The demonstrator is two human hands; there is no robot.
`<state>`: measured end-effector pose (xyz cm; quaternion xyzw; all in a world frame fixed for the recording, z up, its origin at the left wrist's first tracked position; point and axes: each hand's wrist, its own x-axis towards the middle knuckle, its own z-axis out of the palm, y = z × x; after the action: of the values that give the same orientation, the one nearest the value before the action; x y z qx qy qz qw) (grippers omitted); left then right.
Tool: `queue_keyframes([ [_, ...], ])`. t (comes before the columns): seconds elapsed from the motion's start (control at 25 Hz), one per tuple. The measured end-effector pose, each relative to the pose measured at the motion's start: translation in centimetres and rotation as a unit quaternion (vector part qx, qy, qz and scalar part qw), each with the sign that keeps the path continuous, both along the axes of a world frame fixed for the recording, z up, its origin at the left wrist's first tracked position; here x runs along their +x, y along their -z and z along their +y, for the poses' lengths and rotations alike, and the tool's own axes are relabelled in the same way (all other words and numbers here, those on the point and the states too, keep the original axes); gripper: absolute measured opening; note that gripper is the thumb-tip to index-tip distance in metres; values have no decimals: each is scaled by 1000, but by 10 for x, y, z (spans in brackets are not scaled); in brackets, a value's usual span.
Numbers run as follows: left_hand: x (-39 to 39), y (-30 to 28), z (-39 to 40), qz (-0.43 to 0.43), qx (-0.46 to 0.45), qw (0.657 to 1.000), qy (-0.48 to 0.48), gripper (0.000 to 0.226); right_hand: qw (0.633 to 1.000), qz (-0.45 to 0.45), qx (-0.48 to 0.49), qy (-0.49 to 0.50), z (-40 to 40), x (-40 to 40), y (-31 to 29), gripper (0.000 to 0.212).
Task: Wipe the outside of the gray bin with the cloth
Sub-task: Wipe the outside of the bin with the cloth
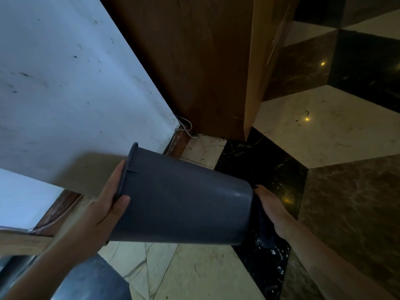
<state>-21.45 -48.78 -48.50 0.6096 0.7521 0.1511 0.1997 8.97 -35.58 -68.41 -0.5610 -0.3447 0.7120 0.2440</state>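
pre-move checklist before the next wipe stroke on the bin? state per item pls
1. Left hand grips the gray bin at its rim, thumb on the outer wall: ok.
2. Bin held off the floor, tipped on its side, base toward the right hand: ok.
3. Cloth in the right hand, pressed at the bin's base: ok.
4. Cloth spread flat over the base: cannot tell, mostly hidden behind the bin.
5. Side wall facing the camera wiped: cannot tell, no clear marks or streaks visible.
6. Room to turn the bin near the white wall and wooden panel: ok, bin touches neither.
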Motion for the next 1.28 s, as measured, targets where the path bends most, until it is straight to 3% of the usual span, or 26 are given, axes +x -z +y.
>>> queue_keyframes([
  [0.12,-29,-3,-17,4,-56,998,35,74,998,19,-14,-52,-4,6,-6,22],
  [0.28,-54,-5,-18,-2,-82,997,4,63,995,15,-31,-93,-11,2,-7,20],
  [0.44,-60,-5,-13,-89,-86,992,-32,50,996,8,-25,-81,-18,-2,-3,21],
  [0.56,-44,-10,-10,-140,-78,985,-67,44,999,-10,10,-46,-19,-7,-2,19],
  [0.64,-21,-15,3,-147,-51,983,-100,38,994,-60,94,-8,-17,-10,-7,17],
  [0.76,22,-23,45,-92,-29,986,-134,32,961,-125,244,-23,-13,-19,-25,12],
  [0.88,63,-21,90,5,-68,988,-137,12,933,-112,335,-74,-14,-38,-59,16],
  [0.92,71,-18,103,8,-75,984,-161,6,930,-94,342,-92,-14,-46,-71,20],
  [1.08,85,-3,149,12,-86,979,-187,19,944,-26,297,-143,-8,-73,-112,34],
  [1.28,98,5,195,27,-128,982,-138,21,938,-76,284,-182,34,-82,-134,50],
])
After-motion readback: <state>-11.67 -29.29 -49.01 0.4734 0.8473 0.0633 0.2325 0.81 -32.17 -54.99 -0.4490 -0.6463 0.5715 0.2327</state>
